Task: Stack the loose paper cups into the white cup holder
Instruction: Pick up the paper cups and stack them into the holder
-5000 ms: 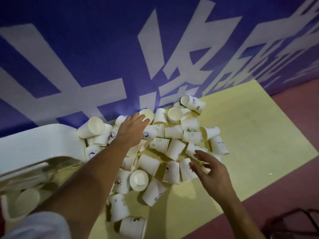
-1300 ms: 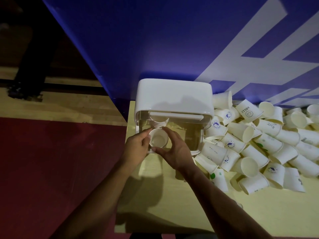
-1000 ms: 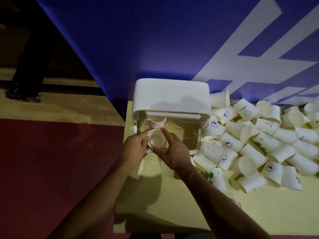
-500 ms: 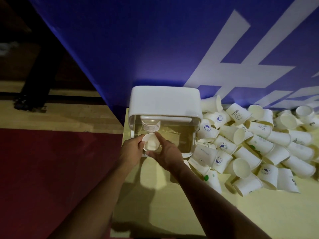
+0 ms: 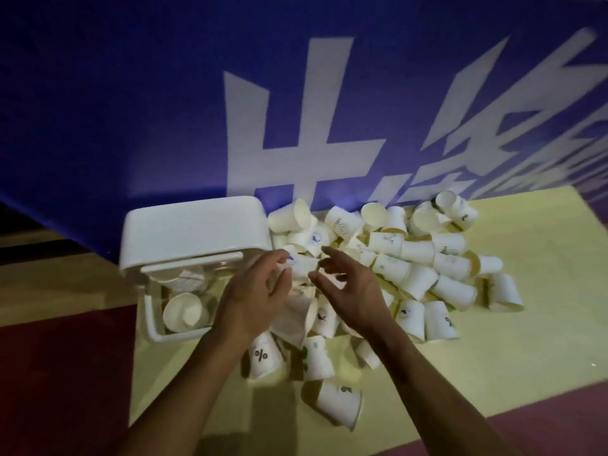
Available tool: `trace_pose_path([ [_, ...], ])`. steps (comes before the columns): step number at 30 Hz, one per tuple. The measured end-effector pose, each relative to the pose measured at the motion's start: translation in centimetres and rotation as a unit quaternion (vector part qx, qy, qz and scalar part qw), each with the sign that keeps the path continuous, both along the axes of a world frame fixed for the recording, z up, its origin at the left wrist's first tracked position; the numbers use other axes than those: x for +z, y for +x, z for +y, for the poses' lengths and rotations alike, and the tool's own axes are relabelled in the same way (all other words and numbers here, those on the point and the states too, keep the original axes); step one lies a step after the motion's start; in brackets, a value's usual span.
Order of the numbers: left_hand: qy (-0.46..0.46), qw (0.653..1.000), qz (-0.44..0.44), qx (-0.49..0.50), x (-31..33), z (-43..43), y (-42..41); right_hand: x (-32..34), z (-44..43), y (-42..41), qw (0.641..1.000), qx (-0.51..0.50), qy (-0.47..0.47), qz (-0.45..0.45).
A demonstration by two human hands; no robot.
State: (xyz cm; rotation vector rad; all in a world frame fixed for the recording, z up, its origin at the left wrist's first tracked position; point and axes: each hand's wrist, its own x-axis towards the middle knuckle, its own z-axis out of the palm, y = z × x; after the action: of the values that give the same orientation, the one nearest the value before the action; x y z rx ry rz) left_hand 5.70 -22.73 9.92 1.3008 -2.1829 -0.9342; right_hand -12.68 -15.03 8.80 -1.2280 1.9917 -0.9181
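The white cup holder (image 5: 194, 228) stands on my far left, a solid lid over a clear body, with a cup (image 5: 184, 312) inside it, mouth toward me. Just right of it is my left hand (image 5: 253, 301), fingers curled at the near edge of the heap. It is too blurred to tell whether they pinch a cup. My right hand (image 5: 352, 291) is beside it, fingers spread and bent, holding nothing. The loose cups (image 5: 418, 261) lie tumbled beneath and beyond both hands on the yellow worktop (image 5: 510, 357), up against the blue banner (image 5: 131, 93).

I'd expect these to be nearly weightless, thin-walled and quick to dent or roll. I would take each one lightly by the wall just under its rolled rim, the stiffest part, thumb opposite fingers.
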Motion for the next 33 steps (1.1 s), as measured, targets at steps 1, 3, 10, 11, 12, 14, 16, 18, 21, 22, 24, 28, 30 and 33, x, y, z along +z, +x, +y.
trace_pose_path([
  [1,-0.007,1.0,0.012,-0.021,0.3,-0.3,-3.0,0.5,0.7,-2.5,1.0,-0.021,-0.007,0.003],
  [3,-0.02,0.998,0.012,-0.058,0.6,-0.8,-8.1,1.4,2.0,-7.1,0.998,-0.056,-0.009,0.009],
  [10,-0.065,0.976,-0.108,-0.176,-0.6,-2.3,-24.8,1.3,7.6,-21.3,0.986,-0.163,-0.016,-0.017],
  [11,-0.07,0.97,-0.13,-0.195,-1.0,-2.4,-26.9,1.0,8.2,-22.9,0.984,-0.176,-0.013,-0.02],
  [12,-0.075,0.963,-0.15,-0.21,-1.3,-2.6,-28.9,0.5,8.8,-24.4,0.982,-0.186,-0.011,-0.02],
  [14,-0.078,0.952,-0.181,-0.235,-2.2,-2.8,-32.4,-0.3,9.9,-26.7,0.979,-0.202,-0.004,-0.02],
  [16,-0.072,0.944,-0.205,-0.249,-3.4,-3.2,-35.7,-1.1,10.8,-28.8,0.977,-0.213,0.011,-0.026],
  [18,-0.064,0.937,-0.228,-0.258,-4.7,-3.6,-38.4,-1.8,11.2,-30.8,0.976,-0.214,0.031,-0.019],
  [21,-0.072,0.915,-0.281,-0.28,-6.9,-4.1,-41.9,-3.5,11.9,-33.9,0.974,-0.216,0.068,0.005],
  [22,-0.08,0.907,-0.297,-0.288,-7.6,-4.1,-42.8,-4.1,12.2,-35.0,0.973,-0.212,0.084,0.02],
  [24,-0.088,0.896,-0.313,-0.302,-8.8,-4.2,-44.1,-5.5,12.7,-36.9,0.973,-0.186,0.119,0.069],
  [28,-0.078,0.895,-0.315,-0.305,-10.4,-4.3,-45.7,-8.6,12.6,-40.0,0.965,-0.094,0.194,0.149],
  [30,-0.079,0.901,-0.304,-0.3,-10.8,-4.6,-46.2,-10.3,12.2,-41.1,0.957,-0.056,0.213,0.188],
  [33,-0.066,0.921,-0.266,-0.277,-10.3,-4.9,-46.2,-12.1,11.3,-42.0,0.948,-0.023,0.215,0.233],
])
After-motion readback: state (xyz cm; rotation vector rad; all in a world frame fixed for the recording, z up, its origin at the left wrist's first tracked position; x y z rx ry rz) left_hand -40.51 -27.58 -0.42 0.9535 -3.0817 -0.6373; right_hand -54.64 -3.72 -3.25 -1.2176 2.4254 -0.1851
